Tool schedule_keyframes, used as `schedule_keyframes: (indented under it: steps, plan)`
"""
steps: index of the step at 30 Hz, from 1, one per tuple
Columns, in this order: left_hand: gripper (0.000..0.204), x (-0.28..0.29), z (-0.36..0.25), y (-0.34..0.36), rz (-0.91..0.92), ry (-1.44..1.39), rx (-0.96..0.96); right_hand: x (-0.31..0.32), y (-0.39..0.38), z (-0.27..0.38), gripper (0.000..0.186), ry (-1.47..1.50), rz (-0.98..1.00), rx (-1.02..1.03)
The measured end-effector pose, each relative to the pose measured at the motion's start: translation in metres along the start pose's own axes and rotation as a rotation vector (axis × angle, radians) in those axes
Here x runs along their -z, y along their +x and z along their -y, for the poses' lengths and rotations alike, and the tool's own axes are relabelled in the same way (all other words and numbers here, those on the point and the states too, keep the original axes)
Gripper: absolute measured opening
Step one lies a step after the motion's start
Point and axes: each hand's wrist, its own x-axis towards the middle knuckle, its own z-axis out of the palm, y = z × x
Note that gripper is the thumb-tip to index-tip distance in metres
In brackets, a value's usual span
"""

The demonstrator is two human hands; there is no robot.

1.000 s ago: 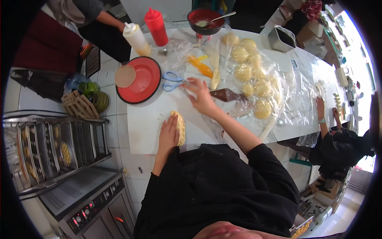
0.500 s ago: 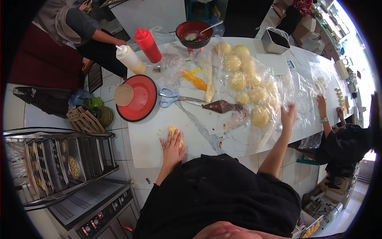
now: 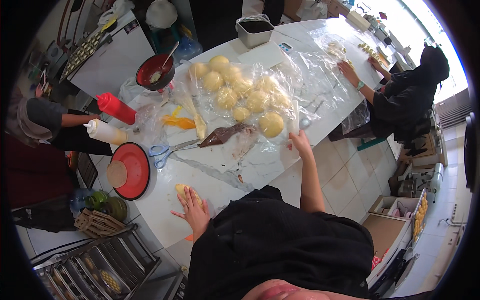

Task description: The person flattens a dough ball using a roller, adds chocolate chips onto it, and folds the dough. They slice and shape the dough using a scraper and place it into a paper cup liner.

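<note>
From your head camera, the white marble bench (image 3: 260, 165) runs away from you, and most of its middle is covered by a crinkled clear plastic sheet (image 3: 300, 75) carrying a cluster of pale yellow dough balls (image 3: 235, 92). Along the bench's left edge you have a red squeeze bottle (image 3: 115, 108), a cream squeeze bottle (image 3: 104, 131) and a red plate (image 3: 134, 170) with a brown disc on it; blue-handled scissors (image 3: 167, 150) lie just beside the plate, and a brown piping bag (image 3: 225, 135) lies next to them toward the middle. A red bowl (image 3: 155, 72) with a spoon stands near the far left corner, and a grey metal tub (image 3: 255, 31) sits further along the far end. Another person in black (image 3: 405, 100) works at the bench's right edge, well apart from you. Your left hand (image 3: 192, 210) lies flat, fingers spread and released, pressing on a flattened piece of yellow dough (image 3: 184, 192) at the near edge of the bench; the dough peeks out past your fingertips, thin and oval. Your right hand (image 3: 300, 142) reaches to the right edge of the plastic sheet, fingers pinched on a white scraper (image 3: 295, 117) standing upright beside the nearest dough ball.
</note>
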Motion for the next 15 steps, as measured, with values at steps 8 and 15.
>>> schedule_keyframes:
  steps: [8,15]
  plan:
    - [0.063,0.015,-0.005,-0.002,0.022,0.043,-0.010,0.013,-0.034,-0.010,0.044,0.340,0.002,0.065]
    - [0.063,0.019,-0.012,0.009,0.033,0.147,-0.082,0.049,-0.074,-0.020,0.037,0.419,-0.014,0.155]
